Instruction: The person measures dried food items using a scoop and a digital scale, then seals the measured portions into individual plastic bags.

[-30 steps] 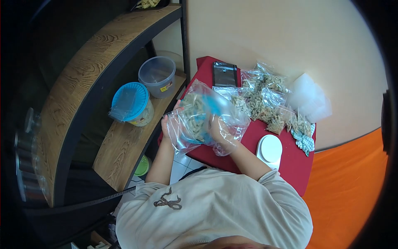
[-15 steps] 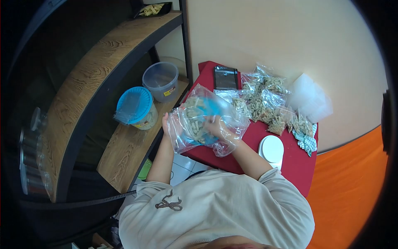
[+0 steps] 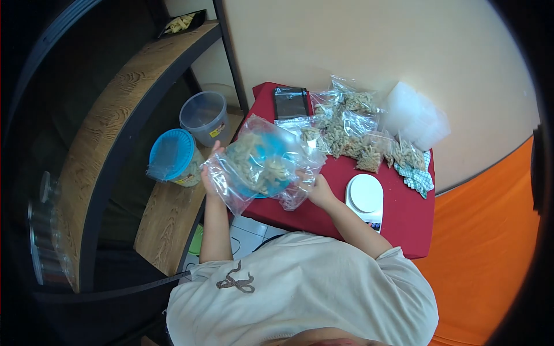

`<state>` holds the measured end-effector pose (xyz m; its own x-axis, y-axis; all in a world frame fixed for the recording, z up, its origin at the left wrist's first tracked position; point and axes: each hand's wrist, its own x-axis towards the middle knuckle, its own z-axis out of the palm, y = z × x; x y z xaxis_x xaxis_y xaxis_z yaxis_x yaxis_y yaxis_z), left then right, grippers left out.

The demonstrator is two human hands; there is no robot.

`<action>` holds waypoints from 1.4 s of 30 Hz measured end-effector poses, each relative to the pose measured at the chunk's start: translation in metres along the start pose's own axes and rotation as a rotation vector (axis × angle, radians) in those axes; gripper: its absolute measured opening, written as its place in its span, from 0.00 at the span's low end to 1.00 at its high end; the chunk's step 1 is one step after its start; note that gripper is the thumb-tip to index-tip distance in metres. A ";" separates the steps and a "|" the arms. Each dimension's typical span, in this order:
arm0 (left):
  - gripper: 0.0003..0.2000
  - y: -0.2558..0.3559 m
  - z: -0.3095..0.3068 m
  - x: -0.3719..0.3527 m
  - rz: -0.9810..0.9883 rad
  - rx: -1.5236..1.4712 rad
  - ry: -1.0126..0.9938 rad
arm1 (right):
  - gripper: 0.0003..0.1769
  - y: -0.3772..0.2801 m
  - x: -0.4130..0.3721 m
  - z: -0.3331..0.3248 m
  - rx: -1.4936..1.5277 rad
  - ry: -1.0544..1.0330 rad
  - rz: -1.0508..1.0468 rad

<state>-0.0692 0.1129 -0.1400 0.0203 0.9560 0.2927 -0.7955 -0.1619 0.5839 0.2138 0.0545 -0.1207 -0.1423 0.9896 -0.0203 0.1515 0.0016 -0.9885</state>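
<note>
A large clear plastic bag (image 3: 245,164) with pale green-grey pieces inside is held up over the table's left edge. My left hand (image 3: 210,171) grips the bag's left side, its fingers partly behind the plastic. On the bag's right side is my right hand (image 3: 311,185), closed on the plastic and partly covered by it. Something round and blue (image 3: 274,145) shows through and below the bag; its full shape is hidden. Small filled bags (image 3: 346,130) lie on the red tablecloth (image 3: 398,222) beyond my right hand.
A white scale (image 3: 366,195) stands right of my right hand. Behind are a black package (image 3: 291,102), clear empty bags (image 3: 412,115) and a checked cloth (image 3: 416,180). The wooden shelf (image 3: 164,222) at left holds a blue-lidded tub (image 3: 173,151) and an open clear tub (image 3: 203,115).
The view has shifted, so table items appear further left. My right hand has moved from inside or behind the bag's middle to its right side. The pieces look more spread out.
</note>
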 end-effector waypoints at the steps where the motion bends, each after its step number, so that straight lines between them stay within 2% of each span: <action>1: 0.40 0.007 -0.004 0.000 0.045 0.144 0.014 | 0.19 -0.008 -0.005 -0.013 -0.034 -0.110 0.205; 2: 0.40 0.004 -0.005 -0.003 0.045 0.140 0.017 | 0.19 -0.012 -0.012 -0.025 -0.038 -0.111 0.208; 4: 0.36 0.020 0.038 -0.012 0.132 0.205 0.084 | 0.20 -0.018 -0.026 -0.044 -0.013 -0.133 0.194; 5: 0.31 0.024 0.052 -0.017 0.111 0.126 -0.005 | 0.21 -0.019 -0.032 -0.051 -0.009 -0.110 0.187; 9: 0.39 0.020 0.087 -0.033 0.179 0.217 -0.068 | 0.21 -0.026 -0.058 -0.097 -0.041 -0.125 0.218; 11: 0.37 0.018 0.120 -0.040 0.227 0.448 -0.164 | 0.21 -0.029 -0.075 -0.128 -0.071 -0.127 0.249; 12: 0.37 0.016 0.145 -0.045 0.231 0.449 -0.155 | 0.21 -0.032 -0.083 -0.144 -0.098 -0.113 0.284; 14: 0.40 0.014 0.202 -0.054 0.328 0.910 -0.325 | 0.20 -0.052 -0.103 -0.174 -0.169 -0.109 0.230; 15: 0.40 0.012 0.223 -0.056 0.327 0.905 -0.322 | 0.20 -0.058 -0.112 -0.190 -0.140 -0.106 0.214; 17: 0.41 0.004 0.255 -0.056 0.235 1.346 -0.529 | 0.20 -0.090 -0.131 -0.211 -0.024 -0.115 0.194; 20: 0.40 -0.034 0.285 -0.055 0.362 1.482 -0.665 | 0.20 -0.136 -0.149 -0.237 -0.021 -0.185 0.142; 21: 0.39 -0.043 0.294 -0.057 0.306 1.481 -0.683 | 0.20 -0.149 -0.154 -0.242 -0.046 -0.187 0.120; 23: 0.39 -0.062 0.307 -0.060 0.313 1.480 -0.731 | 0.20 -0.163 -0.156 -0.245 -0.071 -0.175 0.090; 25: 0.38 -0.082 0.312 -0.063 0.314 1.488 -0.781 | 0.22 -0.172 -0.153 -0.245 -0.455 -0.239 0.003; 26: 0.38 -0.090 0.315 -0.065 0.322 1.484 -0.793 | 0.22 -0.178 -0.151 -0.242 -0.456 -0.226 -0.001; 28: 0.38 -0.105 0.321 -0.070 0.238 1.503 -0.835 | 0.18 -0.186 -0.150 -0.229 -0.782 -0.328 -0.246; 30: 0.37 -0.119 0.322 -0.074 0.214 1.470 -0.841 | 0.19 -0.184 -0.149 -0.216 -1.115 -0.347 -0.483; 31: 0.37 -0.125 0.321 -0.076 0.173 1.353 -0.812 | 0.16 -0.189 -0.154 -0.206 -1.292 -0.343 -0.477; 32: 0.37 -0.131 0.319 -0.076 0.133 1.236 -0.778 | 0.16 -0.189 -0.157 -0.200 -1.296 -0.346 -0.478; 34: 0.35 -0.136 0.315 -0.077 0.147 1.196 -0.733 | 0.15 -0.190 -0.159 -0.193 -1.462 -0.259 -0.650; 36: 0.33 -0.134 0.311 -0.079 0.040 1.120 -0.667 | 0.15 -0.198 -0.166 -0.190 -1.495 -0.271 -0.643; 38: 0.33 -0.133 0.300 -0.082 0.041 1.138 -0.658 | 0.15 -0.207 -0.174 -0.193 -1.462 -0.200 -0.650; 40: 0.32 -0.129 0.286 -0.086 0.044 1.156 -0.634 | 0.17 -0.216 -0.178 -0.205 -1.401 -0.219 -0.668; 42: 0.32 -0.120 0.270 -0.090 -0.122 1.113 -0.620 | 0.19 -0.220 -0.179 -0.219 -1.225 -0.215 -0.621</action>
<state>0.1876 -0.0199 -0.0317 0.5732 0.7544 0.3198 0.1590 -0.4853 0.8598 0.4207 -0.0915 0.1330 -0.6306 0.7393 0.2362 0.7442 0.6624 -0.0861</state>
